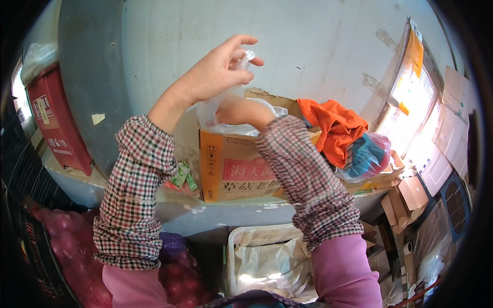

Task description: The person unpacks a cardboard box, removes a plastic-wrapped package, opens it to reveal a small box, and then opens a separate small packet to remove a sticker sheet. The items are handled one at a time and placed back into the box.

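Observation:
My left hand [231, 61] is raised above a cardboard carton, with a crumpled strand of clear plastic bag [242, 63] caught between its thumb and fingers. Lower down, my right hand [235, 110] is bent inward and blurred against the plastic at the carton's top. Its fingers are hidden, so its grip cannot be made out. The printed carton [212, 165] stands upright on a ledge against the wall, and more clear plastic [210, 115] bulges over its rim.
Orange cloth [333, 123] drapes beside the carton, near a bagged blue cloth [366, 156]. Green packets [185, 175] lie left on the ledge [231, 213]. Below are net bags of onions [69, 246] and a white plastic crate [231, 261]. A red box [57, 119] stands far left.

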